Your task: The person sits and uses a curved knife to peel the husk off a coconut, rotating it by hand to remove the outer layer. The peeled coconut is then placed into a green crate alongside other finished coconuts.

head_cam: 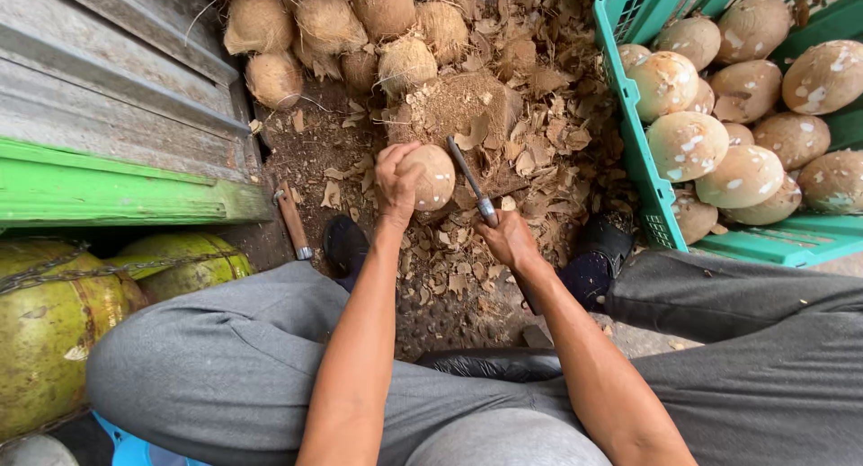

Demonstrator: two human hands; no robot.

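Note:
My left hand (395, 177) grips a round, pale brown peeled coconut (431, 176) on the ground between my feet. My right hand (509, 239) holds the handle of a knife (469, 177), whose blade points up and away, lying just right of the coconut. Both forearms reach forward over my grey trousers. Brown husk shavings cover the ground under and around the coconut.
A teal plastic crate (649, 165) at right holds several peeled coconuts. Hairy unpeeled coconuts (328, 21) are piled at the top. Green coconuts (54, 322) with a chain lie at lower left under a green and grey wooden ledge (108, 183). A wooden-handled tool (293, 221) lies by my left shoe.

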